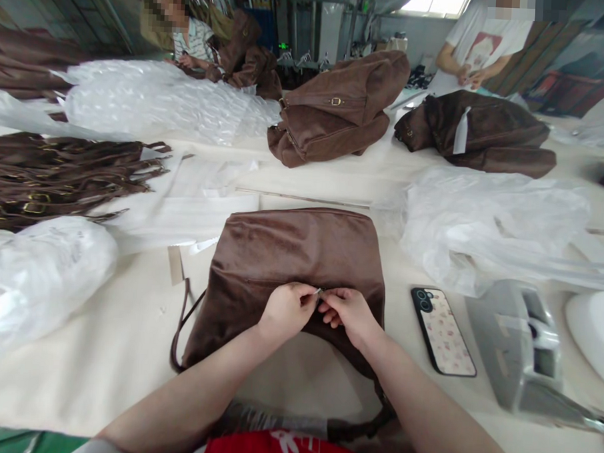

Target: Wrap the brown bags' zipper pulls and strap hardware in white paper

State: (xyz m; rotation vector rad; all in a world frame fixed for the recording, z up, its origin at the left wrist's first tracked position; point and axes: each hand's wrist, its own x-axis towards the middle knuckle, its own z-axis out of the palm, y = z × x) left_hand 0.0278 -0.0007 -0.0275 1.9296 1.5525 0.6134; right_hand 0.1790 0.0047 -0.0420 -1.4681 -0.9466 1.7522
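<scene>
A brown leather bag [301,243] lies flat on the pale table in front of me, its strap curving towards my body. Over the bag's lower middle, my left hand [289,309] pinches a tiny whitish piece between thumb and forefinger. Close against it on the right, my right hand [347,312] has its fingers bent and pressed together at the same spot; what they grip is too small to make out. A seam runs across the bag just above both hands. A tan tag [175,266] lies beside the bag's left edge.
A phone [444,331] and a grey tape dispenser [514,349] lie at right. Clear plastic bags [497,222] are behind them. Brown straps [58,176] and a plastic bundle [44,282] fill the left. More brown bags [337,108] stand at the back, near two people.
</scene>
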